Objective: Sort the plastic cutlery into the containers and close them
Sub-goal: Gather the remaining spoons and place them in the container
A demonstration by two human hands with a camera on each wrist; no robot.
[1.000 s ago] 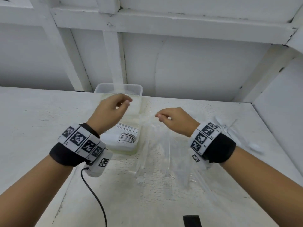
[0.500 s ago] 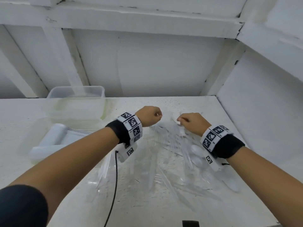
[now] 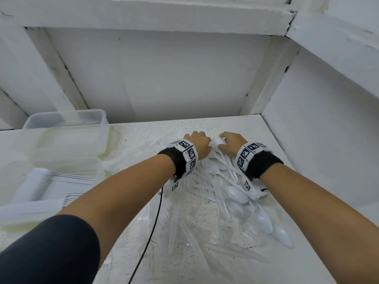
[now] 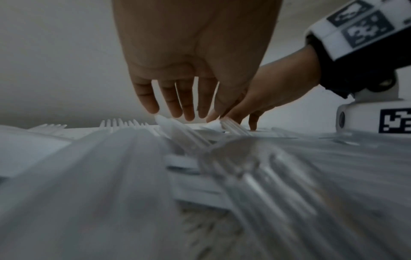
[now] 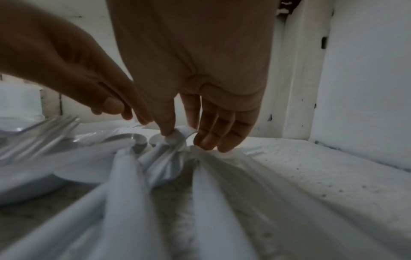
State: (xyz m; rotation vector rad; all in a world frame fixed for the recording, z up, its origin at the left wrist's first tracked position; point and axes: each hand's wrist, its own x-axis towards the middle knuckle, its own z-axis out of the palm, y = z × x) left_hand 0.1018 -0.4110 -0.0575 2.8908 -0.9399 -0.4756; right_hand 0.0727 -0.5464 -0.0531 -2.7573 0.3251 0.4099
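Spoon (image 5: 175,139) sits pinched between right hand (image 3: 229,143) fingers (image 5: 166,121).

Containers (image 3: 65,138) left of cutlery pile (image 3: 223,201)

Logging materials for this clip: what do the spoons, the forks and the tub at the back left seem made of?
Spoons: opaque white plastic, smooth with a slight sheen, going by the even colour. Forks: clear, glassy plastic; the speckled table shows through them. Tub: translucent, frosted-looking plastic, since the wall behind shows dimly through its thin sides.
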